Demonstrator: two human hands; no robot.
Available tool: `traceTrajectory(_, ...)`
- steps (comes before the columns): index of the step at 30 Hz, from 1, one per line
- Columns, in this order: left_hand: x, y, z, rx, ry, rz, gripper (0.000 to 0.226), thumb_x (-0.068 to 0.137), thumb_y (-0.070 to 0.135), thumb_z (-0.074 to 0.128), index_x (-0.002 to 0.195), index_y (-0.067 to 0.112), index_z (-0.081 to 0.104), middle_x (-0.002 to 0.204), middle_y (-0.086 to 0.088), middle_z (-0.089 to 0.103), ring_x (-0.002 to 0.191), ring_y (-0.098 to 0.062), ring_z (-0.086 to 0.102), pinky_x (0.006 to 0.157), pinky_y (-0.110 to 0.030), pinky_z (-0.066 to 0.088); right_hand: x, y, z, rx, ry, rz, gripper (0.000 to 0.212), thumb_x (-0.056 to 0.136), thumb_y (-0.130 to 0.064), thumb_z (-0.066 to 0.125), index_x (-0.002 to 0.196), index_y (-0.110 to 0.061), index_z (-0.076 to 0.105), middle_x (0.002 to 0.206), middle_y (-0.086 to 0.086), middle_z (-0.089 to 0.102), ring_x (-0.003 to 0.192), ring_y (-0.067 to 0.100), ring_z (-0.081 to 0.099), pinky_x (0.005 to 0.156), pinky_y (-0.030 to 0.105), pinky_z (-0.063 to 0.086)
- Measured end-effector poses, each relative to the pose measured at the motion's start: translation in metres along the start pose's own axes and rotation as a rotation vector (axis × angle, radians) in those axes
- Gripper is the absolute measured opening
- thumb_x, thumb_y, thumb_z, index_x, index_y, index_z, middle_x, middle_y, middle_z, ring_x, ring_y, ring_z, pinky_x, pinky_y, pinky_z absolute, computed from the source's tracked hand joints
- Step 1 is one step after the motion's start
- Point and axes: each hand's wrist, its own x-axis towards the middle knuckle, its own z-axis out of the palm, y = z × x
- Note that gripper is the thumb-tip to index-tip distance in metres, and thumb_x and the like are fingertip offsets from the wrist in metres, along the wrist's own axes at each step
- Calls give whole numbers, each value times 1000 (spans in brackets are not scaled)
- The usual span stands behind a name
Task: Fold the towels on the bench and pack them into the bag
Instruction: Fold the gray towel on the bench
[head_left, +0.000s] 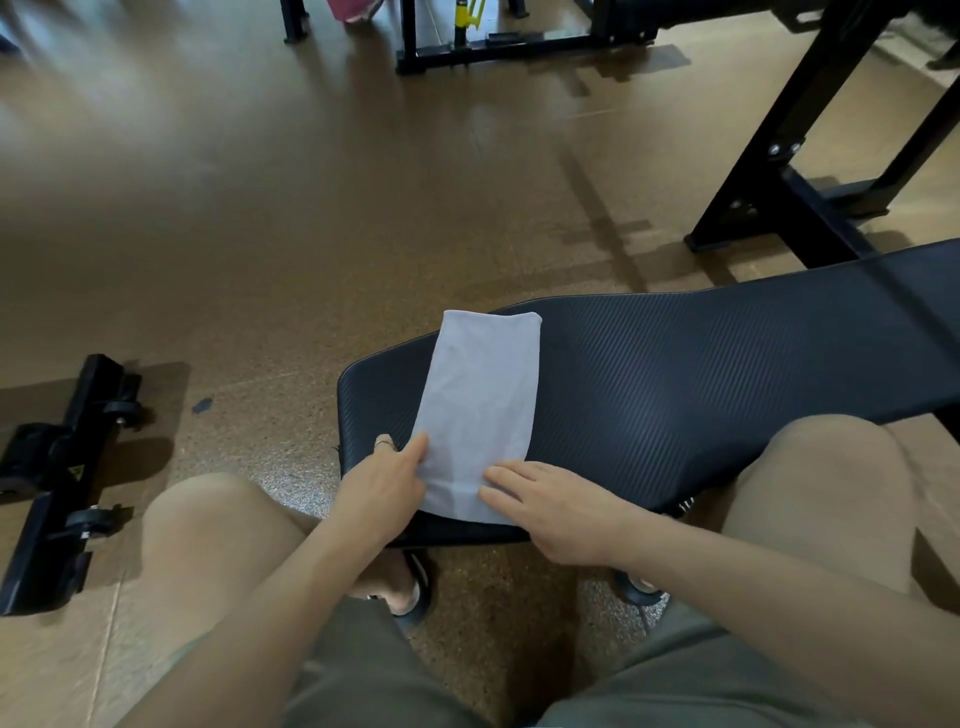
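Lying between both hands (382, 486) (553, 506): folded towel (480, 410).

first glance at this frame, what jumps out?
A pale grey towel, folded into a long strip, lies across the near end of the black ribbed bench. Both hands sit at its near edge: the left hand touches the left corner with a ring showing on one finger, and the right hand rests flat on the right corner. No bag is in view; black gym frames stand on the brown floor behind.
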Motion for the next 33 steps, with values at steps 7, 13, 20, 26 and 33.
traceTrajectory(7, -4, -17, -9, 78, 7, 188, 21, 99, 17, 50, 120, 18, 46, 102, -1, 36, 53, -16, 35, 56, -38, 44, 6, 10, 2, -71, 95, -67, 27, 97, -8, 51, 123, -13, 55, 126, 4, 58, 117, 25, 56, 93, 37, 52)
traceTrajectory(13, -11, -24, -6, 332, 214, 635, 44, 75, 0, 59, 115, 17, 57, 125, -9, 51, 108, -27, 55, 92, -39, 51, -10, 7, 12, 197, 240, 116, 26, 97, -12, 42, 115, -11, 62, 123, 4, 65, 115, 22, 61, 103, 36, 51)
traceTrajectory(20, -17, -14, -8, 415, 22, 733, 29, 75, 32, 59, 101, 18, 57, 108, -2, 56, 96, -23, 59, 81, -39, 53, -26, 2, 19, 154, 162, 86, 45, 97, -19, 52, 141, -12, 52, 151, 7, 50, 147, 23, 39, 124, 31, 27)
traceTrajectory(26, -22, -9, 4, 555, 52, 725, 51, 84, 55, 64, 108, 13, 49, 116, -10, 52, 98, -28, 55, 78, -43, 50, -29, 3, 19, 143, 177, 81, 48, 91, -27, 57, 137, -11, 57, 143, 4, 54, 141, 20, 43, 123, 23, 22)
traceTrajectory(33, -36, -7, 8, 514, 120, 771, 35, 78, 19, 74, 98, 18, 45, 100, -6, 52, 73, -23, 52, 59, -37, 41, -40, -9, 38, 62, 254, 97, 39, 91, -21, 66, 128, -14, 59, 129, 3, 59, 124, 21, 54, 110, 34, 47)
